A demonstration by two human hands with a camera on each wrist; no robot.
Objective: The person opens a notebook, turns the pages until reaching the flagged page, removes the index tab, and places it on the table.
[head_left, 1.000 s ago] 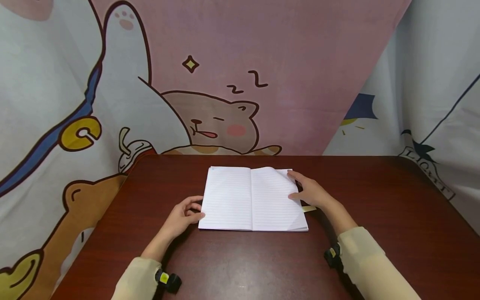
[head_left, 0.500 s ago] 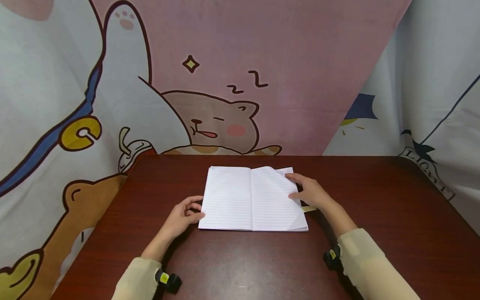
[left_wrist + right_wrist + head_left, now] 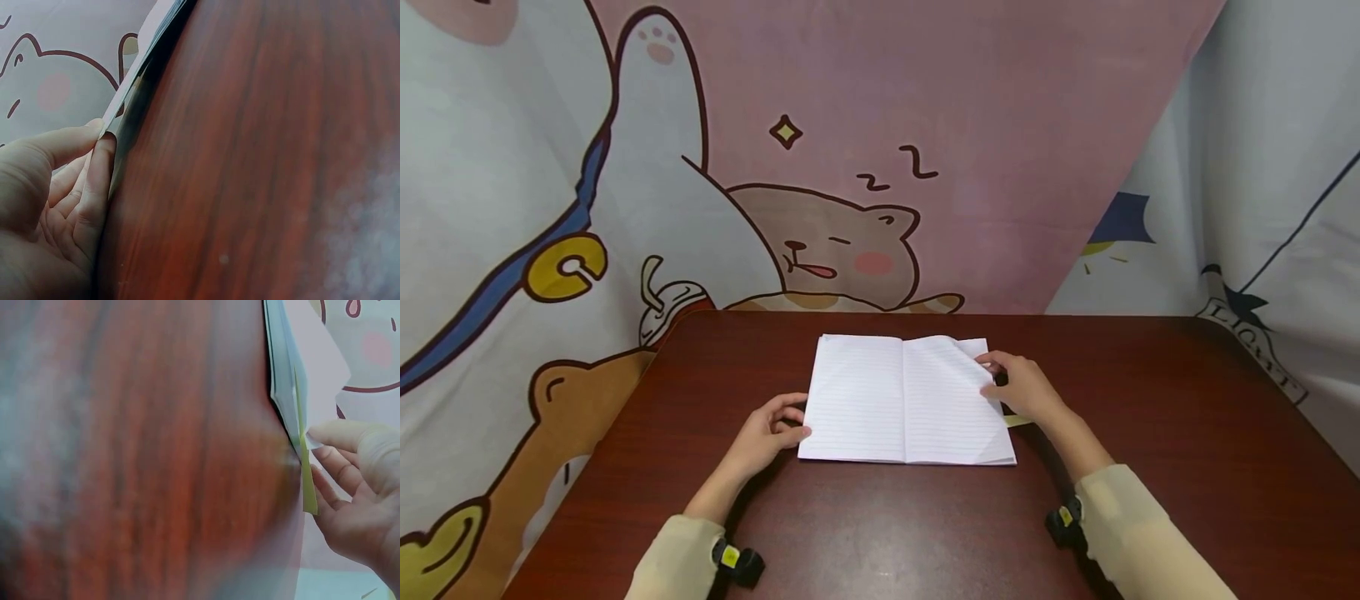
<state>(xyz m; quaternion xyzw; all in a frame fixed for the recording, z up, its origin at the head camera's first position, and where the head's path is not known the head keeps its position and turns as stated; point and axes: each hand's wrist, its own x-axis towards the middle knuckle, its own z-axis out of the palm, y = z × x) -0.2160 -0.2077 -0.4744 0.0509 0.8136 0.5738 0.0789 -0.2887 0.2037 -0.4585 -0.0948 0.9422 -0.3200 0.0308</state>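
Observation:
An open notebook (image 3: pixel 853 400) with white lined pages lies on the dark red-brown table. My left hand (image 3: pixel 758 437) pinches its left edge, thumb on top and fingers underneath; the left wrist view shows the thumb (image 3: pixel 75 140) on the page edge. At the right edge, my right hand (image 3: pixel 1032 390) pinches the top right-hand page (image 3: pixel 947 408) between thumb and fingers. That page's upper corner is bent inward, and another sheet (image 3: pixel 977 346) shows behind it. A yellow strip (image 3: pixel 309 487) sticks out from between the pages beside the right fingers.
The wooden table (image 3: pixel 880 533) runs out on both sides of the notebook. Behind it hangs a cloth (image 3: pixel 1000 125) printed with cartoon animals. Small black devices (image 3: pixel 741 565) are strapped at both wrists, over beige sleeves (image 3: pixel 1138 517).
My right hand has come slightly nearer, its forefinger bending the page's upper corner further in, so more of the sheet behind shows. The left hand keeps its place. The head view has tilted slightly.

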